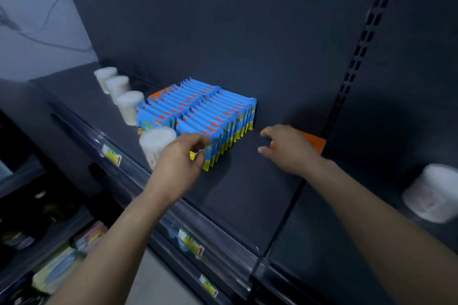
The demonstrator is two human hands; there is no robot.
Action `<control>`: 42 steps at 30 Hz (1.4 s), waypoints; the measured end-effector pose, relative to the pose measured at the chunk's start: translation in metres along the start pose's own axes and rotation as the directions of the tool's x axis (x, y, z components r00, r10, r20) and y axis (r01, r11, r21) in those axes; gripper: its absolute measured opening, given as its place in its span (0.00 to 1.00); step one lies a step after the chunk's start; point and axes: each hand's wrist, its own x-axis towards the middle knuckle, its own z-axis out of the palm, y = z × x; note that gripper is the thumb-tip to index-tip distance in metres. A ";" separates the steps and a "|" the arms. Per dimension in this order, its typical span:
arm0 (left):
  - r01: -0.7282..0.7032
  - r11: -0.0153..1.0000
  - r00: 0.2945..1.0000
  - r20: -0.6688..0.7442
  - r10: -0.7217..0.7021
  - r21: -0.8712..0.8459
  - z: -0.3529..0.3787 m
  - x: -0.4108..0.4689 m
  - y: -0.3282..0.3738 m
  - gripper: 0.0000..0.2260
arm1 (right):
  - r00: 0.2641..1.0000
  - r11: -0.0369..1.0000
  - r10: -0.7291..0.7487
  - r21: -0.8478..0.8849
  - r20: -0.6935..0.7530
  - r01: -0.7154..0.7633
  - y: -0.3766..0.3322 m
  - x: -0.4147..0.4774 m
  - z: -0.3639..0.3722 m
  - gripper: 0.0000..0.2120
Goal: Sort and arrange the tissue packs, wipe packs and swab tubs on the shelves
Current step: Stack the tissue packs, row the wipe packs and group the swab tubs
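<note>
Wipe packs [198,116], print blurred; left fingers [199,140] pinch one.

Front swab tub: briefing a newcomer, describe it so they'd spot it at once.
On the dark shelf, find the block of blue packs. At its front left corner stands a white swab tub. It stands alone by the edge; three others line up further back.
</note>
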 end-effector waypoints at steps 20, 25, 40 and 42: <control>-0.295 0.943 0.912 0.248 0.325 -0.153 0.013 0.076 -0.026 0.09 | 0.719 0.745 0.657 -0.043 0.227 -0.666 0.034 0.026 0.022 0.43; -0.264 0.957 0.931 0.227 0.285 -0.118 0.007 0.060 -0.030 0.09 | 0.722 0.726 0.645 0.095 0.249 -0.681 0.029 0.025 0.020 0.42; 0.213 0.917 0.954 0.133 -0.270 0.337 -0.058 0.050 -0.086 0.37 | 0.895 0.793 0.376 0.584 -0.242 -0.175 -0.078 0.030 -0.043 0.26; 0.206 0.928 0.935 0.216 -0.280 0.310 -0.057 0.054 -0.094 0.41 | 0.901 0.782 0.359 0.605 -0.242 -0.149 -0.090 0.030 -0.044 0.26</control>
